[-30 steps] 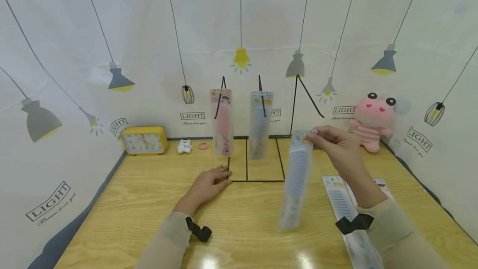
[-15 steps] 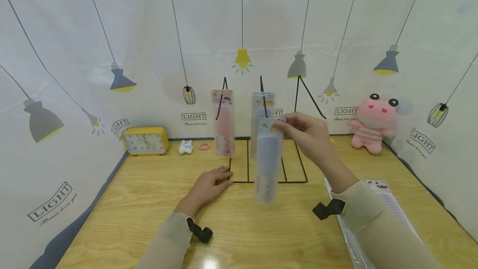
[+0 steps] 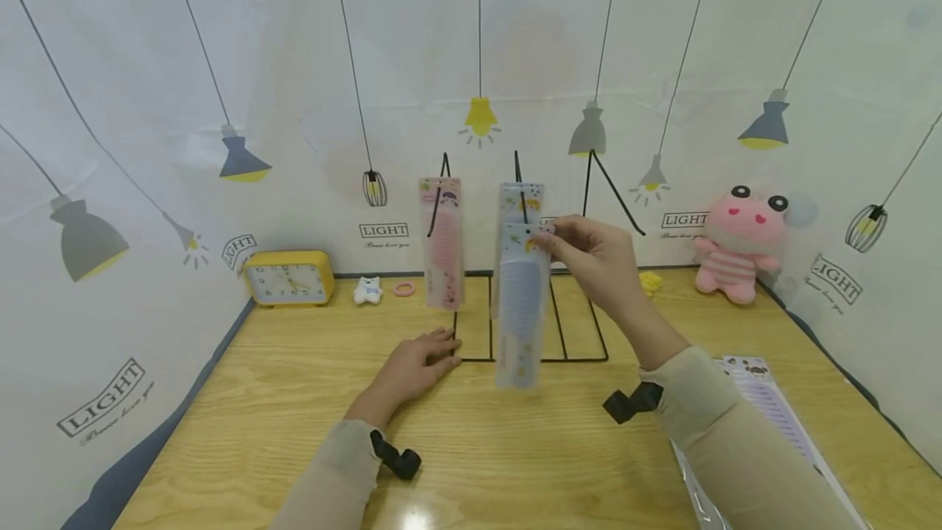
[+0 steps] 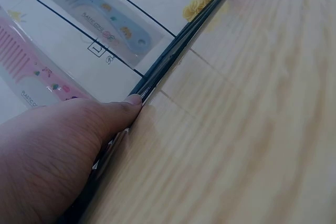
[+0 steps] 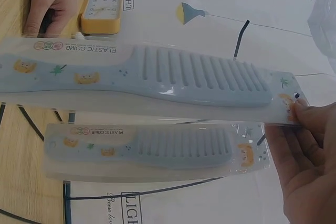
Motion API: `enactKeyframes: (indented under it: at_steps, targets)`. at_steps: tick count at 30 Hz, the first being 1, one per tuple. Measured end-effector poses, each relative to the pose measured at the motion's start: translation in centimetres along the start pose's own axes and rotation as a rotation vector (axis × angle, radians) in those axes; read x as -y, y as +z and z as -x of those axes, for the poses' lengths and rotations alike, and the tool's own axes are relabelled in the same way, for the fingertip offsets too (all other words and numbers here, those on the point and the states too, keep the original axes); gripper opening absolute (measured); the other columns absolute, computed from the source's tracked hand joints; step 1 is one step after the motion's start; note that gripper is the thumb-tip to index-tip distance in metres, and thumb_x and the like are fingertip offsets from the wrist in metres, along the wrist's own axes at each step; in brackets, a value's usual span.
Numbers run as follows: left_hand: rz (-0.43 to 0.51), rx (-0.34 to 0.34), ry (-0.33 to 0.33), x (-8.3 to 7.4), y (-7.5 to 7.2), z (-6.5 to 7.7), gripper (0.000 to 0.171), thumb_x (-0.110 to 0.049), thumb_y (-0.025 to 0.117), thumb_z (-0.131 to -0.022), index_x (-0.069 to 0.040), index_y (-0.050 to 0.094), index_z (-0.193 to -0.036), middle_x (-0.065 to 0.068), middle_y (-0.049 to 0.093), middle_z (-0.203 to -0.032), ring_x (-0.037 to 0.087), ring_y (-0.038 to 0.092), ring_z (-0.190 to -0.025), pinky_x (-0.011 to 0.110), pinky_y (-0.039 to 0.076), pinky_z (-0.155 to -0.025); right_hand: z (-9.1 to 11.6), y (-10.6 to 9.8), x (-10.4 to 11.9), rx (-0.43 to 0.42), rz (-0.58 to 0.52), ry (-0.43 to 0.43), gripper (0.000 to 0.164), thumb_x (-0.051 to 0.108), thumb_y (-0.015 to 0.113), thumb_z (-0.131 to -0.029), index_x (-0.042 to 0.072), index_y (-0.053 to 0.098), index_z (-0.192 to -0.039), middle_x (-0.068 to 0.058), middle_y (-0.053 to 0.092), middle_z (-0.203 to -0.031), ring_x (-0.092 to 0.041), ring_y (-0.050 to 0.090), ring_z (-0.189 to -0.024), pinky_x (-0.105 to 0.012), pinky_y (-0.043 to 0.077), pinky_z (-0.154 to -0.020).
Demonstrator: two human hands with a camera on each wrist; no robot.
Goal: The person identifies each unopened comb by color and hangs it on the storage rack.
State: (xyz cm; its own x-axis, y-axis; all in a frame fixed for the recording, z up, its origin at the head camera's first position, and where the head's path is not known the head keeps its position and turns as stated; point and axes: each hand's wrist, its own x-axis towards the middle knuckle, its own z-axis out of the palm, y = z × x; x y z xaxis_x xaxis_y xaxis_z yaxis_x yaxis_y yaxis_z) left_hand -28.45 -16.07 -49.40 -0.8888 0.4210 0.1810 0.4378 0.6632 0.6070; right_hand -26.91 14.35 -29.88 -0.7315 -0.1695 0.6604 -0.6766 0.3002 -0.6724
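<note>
Cream backdrop (image 3: pixel 515 39), printed with hanging lamps and "LIGHT" lettering, is seen to enclose the sides and rear. Below it a wood-grain tabletop (image 3: pixel 478 448) is laid. At the rear centre a black wire rack (image 3: pixel 574 360) is stood on it, its base bars flat on the wood and its hooks raised. Pink striped plush toy (image 3: pixel 739 256) is seated at the rear right.

Packaged combs: a pink comb package (image 3: pixel 441 260) is hung on the left hook; a blue hanging package (image 3: pixel 521 199) is hung on the middle hook. The held blue comb package (image 3: pixel 520 301) is suspended upright just in front of the latter, partly covering it; whether its hole is engaged by the hook cannot be told. A purple comb package (image 3: pixel 773 411) is laid at the right, partly hidden by the sleeve.

Yellow clock (image 3: pixel 289 278) is placed at the rear left. Right hand (image 3: pixel 599 260): the held package's top corner is pinched tightly between thumb and forefinger. Left hand (image 3: pixel 407 369): fingers are extended, nothing is grasped; the rack's left base bar is touched by thumb and fingertips.

White bear figurine (image 3: pixel 368 291), yellow flower (image 3: pixel 650 283) and pink ring (image 3: pixel 404 289) are set along the rear edge.
</note>
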Motion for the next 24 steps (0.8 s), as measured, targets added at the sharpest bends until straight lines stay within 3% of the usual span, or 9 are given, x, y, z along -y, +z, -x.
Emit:
enactKeyframes:
  at_steps: [6,16,24]
  targets:
    - [0.000,-0.002,0.001,0.2,0.2,-0.1,0.044,-0.039,0.062,-0.101,-0.019,0.063,-0.139,0.001,0.048,-0.152,0.021,0.036,-0.146,0.048,0.028,-0.120,-0.5,0.2,-0.6,-0.008,0.042,-0.022,0.014,0.020,0.074,-0.093,0.006,0.076,-0.095,-0.003,0.076,-0.086,-0.015,0.071,-0.076,-0.023,0.059,-0.067]
    - [-0.008,-0.011,0.005,-0.1,0.0,-0.1,0.042,-0.036,0.063,-0.100,-0.018,0.064,-0.138,0.002,0.050,-0.151,0.021,0.037,-0.145,0.047,0.027,-0.120,-2.2,0.8,-2.2,-0.037,0.145,0.041,0.021,0.026,0.070,-0.096,0.006,0.075,-0.104,-0.006,0.076,-0.094,-0.019,0.073,-0.082,-0.026,0.061,-0.069]
    - [-0.016,-0.006,-0.001,-0.1,0.1,-0.1,0.042,-0.037,0.063,-0.100,-0.020,0.063,-0.139,0.001,0.049,-0.151,0.019,0.037,-0.145,0.047,0.028,-0.120,-3.5,1.0,-3.2,-0.073,0.243,0.008,0.021,0.029,0.068,-0.098,0.009,0.075,-0.102,-0.002,0.074,-0.086,-0.016,0.062,-0.067,-0.021,0.045,-0.053]
